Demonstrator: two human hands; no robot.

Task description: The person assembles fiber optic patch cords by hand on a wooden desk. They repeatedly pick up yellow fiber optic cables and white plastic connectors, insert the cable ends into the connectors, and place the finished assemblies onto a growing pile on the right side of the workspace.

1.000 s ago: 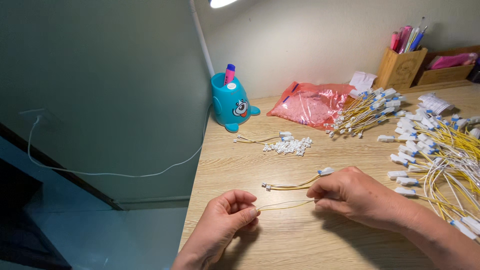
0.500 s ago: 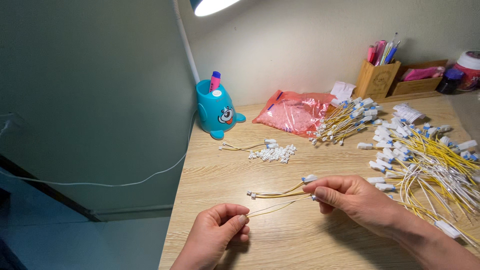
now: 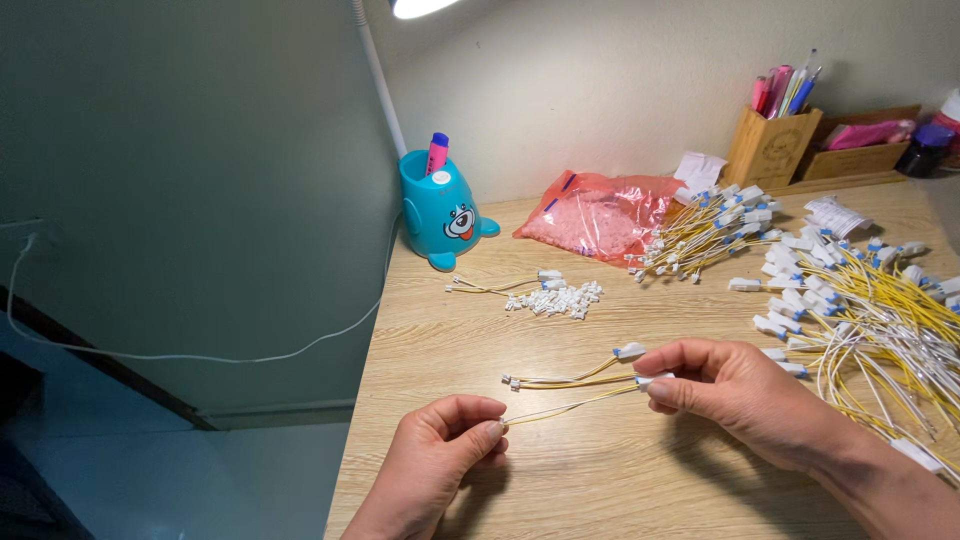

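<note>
The left hand (image 3: 440, 455) pinches the near end of a thin yellow wire (image 3: 570, 405) between thumb and forefinger. The right hand (image 3: 735, 385) grips the far end at its white plug (image 3: 652, 380), so the wire hangs stretched between the hands just above the table (image 3: 600, 490). A few similar wires (image 3: 565, 378) lie under it, touching the right fingers. A small heap of loose white plugs (image 3: 555, 300) lies further back, near a blue pen pot (image 3: 440, 215) and a red bag (image 3: 600, 215). Judged from this layout, work is part done: one neat bundle (image 3: 700, 235) lies by the bag, while a large tangled pile (image 3: 870, 310) remains at the right
</note>
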